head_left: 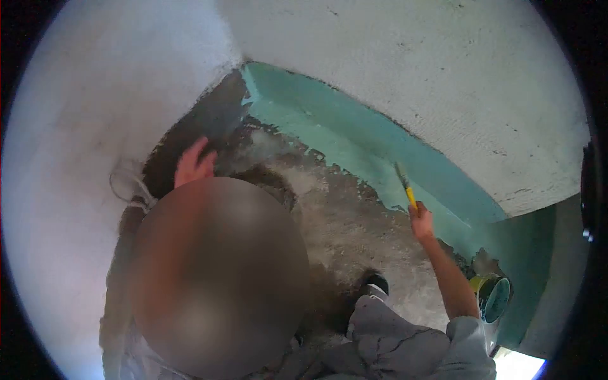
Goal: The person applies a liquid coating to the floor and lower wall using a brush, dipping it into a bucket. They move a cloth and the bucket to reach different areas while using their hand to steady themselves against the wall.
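My right hand (422, 221) is closed around the yellow handle of a paintbrush (409, 191). The brush's bristles point up and away over the green-coated strip (354, 145) where floor meets wall. At left, my left hand (195, 163) is raised over the dark floor by the left wall, its fingers apart and slightly smeared by motion, with nothing in them. Its forearm is hidden by a round blurred patch. Near my right elbow a bucket (494, 299) shows green paint inside.
Bare, rough concrete floor (348, 234) borders the coating's ragged edge. A thin looped cable (131, 187) sticks out at the left wall. Pale walls (405, 63) rise at the back and left. My shoe (375, 282) stands on the concrete.
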`<action>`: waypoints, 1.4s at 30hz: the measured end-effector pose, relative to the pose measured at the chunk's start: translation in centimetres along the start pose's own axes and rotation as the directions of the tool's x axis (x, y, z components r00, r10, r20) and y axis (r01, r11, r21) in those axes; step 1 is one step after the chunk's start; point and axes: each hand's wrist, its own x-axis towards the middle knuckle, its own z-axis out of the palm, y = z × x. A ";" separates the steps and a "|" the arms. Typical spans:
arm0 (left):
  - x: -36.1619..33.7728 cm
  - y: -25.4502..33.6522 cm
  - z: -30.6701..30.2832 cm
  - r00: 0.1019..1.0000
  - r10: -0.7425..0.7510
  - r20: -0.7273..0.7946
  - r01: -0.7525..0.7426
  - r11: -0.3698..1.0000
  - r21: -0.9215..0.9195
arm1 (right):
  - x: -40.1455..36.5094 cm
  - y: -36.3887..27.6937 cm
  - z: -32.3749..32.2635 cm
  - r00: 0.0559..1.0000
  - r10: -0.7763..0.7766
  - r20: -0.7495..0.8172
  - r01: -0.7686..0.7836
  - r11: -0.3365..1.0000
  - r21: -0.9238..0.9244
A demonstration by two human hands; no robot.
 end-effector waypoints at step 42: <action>-2.5 -22.2 1.5 0.835 -0.427 -0.347 0.466 0.214 0.858 | -32.7 19.5 -32.6 0.713 0.628 -0.312 -0.700 0.612 -0.367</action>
